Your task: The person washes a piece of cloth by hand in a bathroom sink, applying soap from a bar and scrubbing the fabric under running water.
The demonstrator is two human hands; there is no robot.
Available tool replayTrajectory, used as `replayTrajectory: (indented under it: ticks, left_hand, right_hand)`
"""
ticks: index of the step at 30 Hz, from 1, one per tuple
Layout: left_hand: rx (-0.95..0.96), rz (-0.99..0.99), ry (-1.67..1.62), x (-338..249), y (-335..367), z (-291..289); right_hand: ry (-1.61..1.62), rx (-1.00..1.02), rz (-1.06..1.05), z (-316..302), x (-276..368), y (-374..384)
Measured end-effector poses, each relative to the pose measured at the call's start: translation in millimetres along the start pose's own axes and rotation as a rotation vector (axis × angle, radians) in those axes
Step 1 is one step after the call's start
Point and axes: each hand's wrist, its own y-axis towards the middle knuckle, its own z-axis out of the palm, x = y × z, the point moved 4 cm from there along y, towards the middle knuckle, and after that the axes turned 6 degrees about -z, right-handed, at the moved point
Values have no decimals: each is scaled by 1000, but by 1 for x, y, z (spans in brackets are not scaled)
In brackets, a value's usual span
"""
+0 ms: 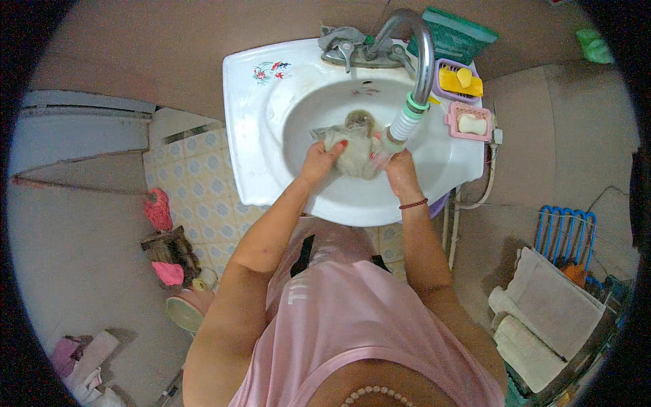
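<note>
In the upper middle of the frame, a wet, pale cloth [354, 157] lies bunched in the basin of a white washbasin [254, 146], between the person's two hands. The left hand [321, 163] grips its left side, thumb on top. The right hand [401, 172] holds its right edge, fingers partly hidden by blurred water; a dark red beaded bracelet [413, 203] circles that wrist.

Just above the right hand hangs the white and green nozzle [405, 125] of a curved chrome faucet [425, 57]. Beyond the cloth, a round drain [361, 121] shows in the basin. A grey rag [344, 34] rests by the faucet's left handle.

On the washbasin's right side, a purple dish [444, 96] carries yellow bars [461, 83], and just below it a pink soap dish [462, 108] holds white soap [472, 124]. Towels [553, 298] hang at the lower right, near a blue rack [557, 230].
</note>
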Motion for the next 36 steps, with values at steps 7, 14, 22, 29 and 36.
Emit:
replayTrajectory:
  ticks: [7, 14, 22, 29, 36]
  left_hand:
    - [-267, -148, -136, 44, 24, -53]
    - [90, -225, -458, -17, -23, -14]
    - [-78, -129, -348, -43, -34, -29]
    - [-93, -39, -36, -46, -29, -17]
    - [312, -421, -466, -6, -28, 40]
  right_hand:
    - [-441, -112, -158, -59, -39, 18]
    - [-1385, -118, -373, -26, -22, -5]
    - [-389, 334, -7, -21, -45, 10]
    - [771, 261, 190, -27, -14, 12]
    - [915, 365, 226, 13, -22, -7]
